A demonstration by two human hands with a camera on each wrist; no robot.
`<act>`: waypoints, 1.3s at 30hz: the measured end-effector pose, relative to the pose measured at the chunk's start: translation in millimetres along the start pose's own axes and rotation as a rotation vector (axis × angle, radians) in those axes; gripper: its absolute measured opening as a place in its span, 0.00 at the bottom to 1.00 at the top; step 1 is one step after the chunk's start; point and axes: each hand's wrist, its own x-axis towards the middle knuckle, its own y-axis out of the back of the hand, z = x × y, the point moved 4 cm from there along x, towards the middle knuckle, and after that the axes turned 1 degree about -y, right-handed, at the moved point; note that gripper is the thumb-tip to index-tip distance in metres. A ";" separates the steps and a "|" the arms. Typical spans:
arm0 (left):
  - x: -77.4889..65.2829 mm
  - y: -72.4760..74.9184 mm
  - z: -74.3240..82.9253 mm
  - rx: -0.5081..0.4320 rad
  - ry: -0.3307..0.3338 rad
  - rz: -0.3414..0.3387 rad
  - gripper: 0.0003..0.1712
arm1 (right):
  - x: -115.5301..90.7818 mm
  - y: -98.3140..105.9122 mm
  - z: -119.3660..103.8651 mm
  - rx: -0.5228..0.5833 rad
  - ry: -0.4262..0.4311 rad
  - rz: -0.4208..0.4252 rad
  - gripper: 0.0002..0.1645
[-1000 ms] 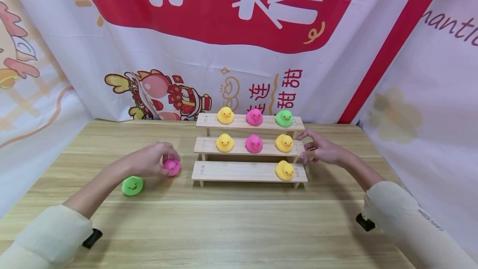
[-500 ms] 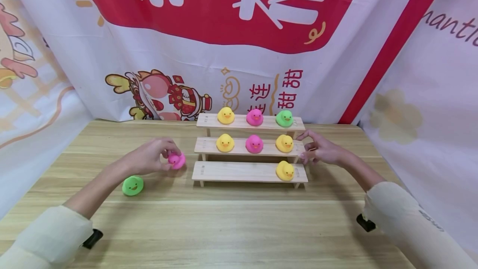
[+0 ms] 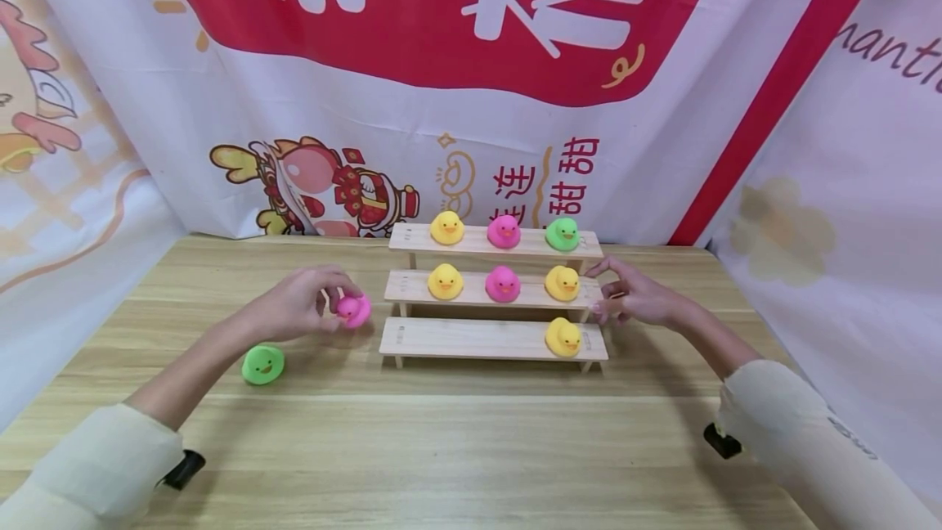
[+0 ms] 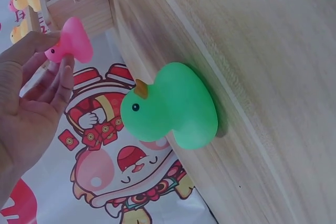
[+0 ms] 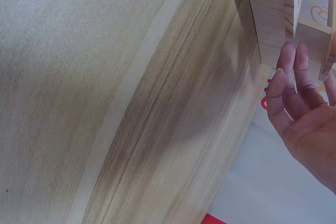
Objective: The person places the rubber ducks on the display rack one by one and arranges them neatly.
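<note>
My left hand (image 3: 305,301) pinches a pink rubber duck (image 3: 355,311) between thumb and fingers, left of a three-tier wooden stand (image 3: 471,338). Behind that hand, a green rubber duck (image 4: 176,106) sits on the table. At the stand's right end, my right hand (image 3: 639,294) holds the middle tier's edge, index finger at the back and other fingertips near the front. In the right wrist view the thumb and index are largely cut off. The lowest tier bears one yellow duck (image 3: 562,337) at its right.
A yellow, a pink (image 3: 504,231) and a green duck (image 3: 562,234) line the top tier. The middle tier carries a yellow, a pink (image 3: 503,284) and another yellow duck (image 3: 562,283). A printed cloth (image 3: 331,105) hangs behind the wooden table (image 3: 471,448).
My left hand has moved slightly right and away from me with the pink duck, which has turned in its fingers. My right hand has stayed at the stand.
</note>
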 end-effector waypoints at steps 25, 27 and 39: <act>2.6 -1.3 11.8 -0.102 -0.070 0.032 0.18 | -0.2 1.3 -0.4 0.010 0.001 -0.010 0.32; 2.4 -1.5 13.0 -0.112 -0.068 0.030 0.19 | -0.2 1.4 -0.4 0.009 -0.001 -0.008 0.31; 5.6 -8.6 22.5 -0.194 -0.130 0.004 0.17 | 0.4 0.9 0.4 0.012 -0.016 -0.009 0.32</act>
